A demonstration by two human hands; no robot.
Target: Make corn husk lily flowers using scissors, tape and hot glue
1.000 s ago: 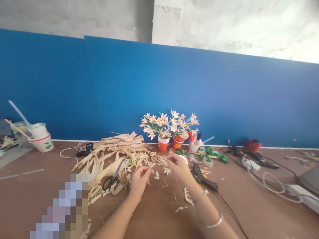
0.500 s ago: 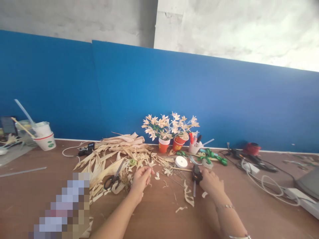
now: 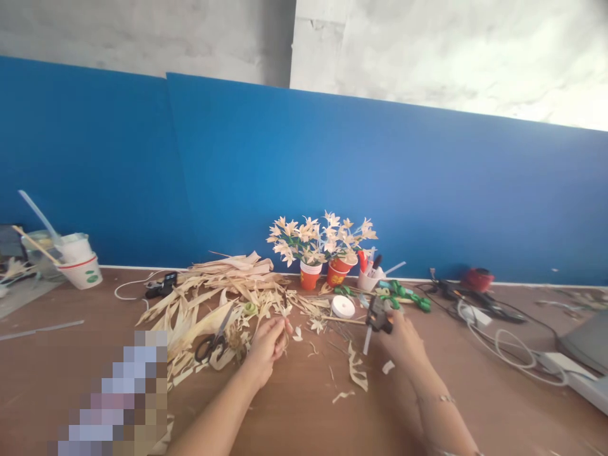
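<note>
A flat, matt blue upright panel [image 3: 403, 183] stands beyond both hands, along the far edge of a brown wood-toned table [image 3: 304, 418] that spreads beneath them. A broad heap of dry, cream-coloured, papery husk strips [image 3: 204, 304] lies beyond the left hand and to its left. Past the two hands, between them, bunches of pale, star-shaped flowers [image 3: 311, 231] rise from two orange-red paper cups [image 3: 311, 278]. The left hand [image 3: 267, 347] has its thumb and fingertips pinched together; anything between them is too small to tell. The right hand [image 3: 403, 339] grasps a black plastic glue gun [image 3: 377, 315]. Black-handled metal scissors [image 3: 211, 345] lie left of the left hand, at the heap. Between the hands, nearer the right, is a curled cream husk scrap [image 3: 355, 372]. A round white disc [image 3: 342, 306] lies beyond and left of the right hand. A translucent whitish rod [image 3: 367, 341] projects from the gun, slanting downward.
</note>
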